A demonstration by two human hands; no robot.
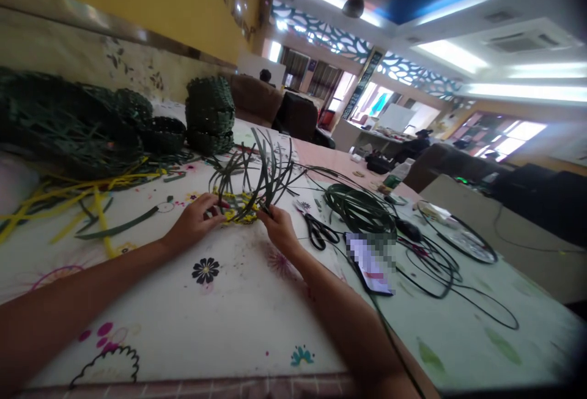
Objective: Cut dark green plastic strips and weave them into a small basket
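Observation:
A partly woven basket [239, 215] lies on the flowered tablecloth, its low base yellow and green. Loose dark green strips [270, 173] rise and curl from its rim. My left hand [198, 220] is at its left side, thumb and fingers closed on the edge. On the right side, my right hand [279, 228] pinches the edge where a green strip meets the yellow weave. The fingertips of both hands are partly hidden by strips. Black-handled scissors [318, 231] rest just right of my right hand.
Finished dark green woven baskets [210, 112] stand at the back left. Yellow strips [98, 212] lie scattered at left. To the right are a coil of green strips [358, 208], a phone [369, 264], loose cables [452, 277] and a bottle [397, 176]. People sit far back.

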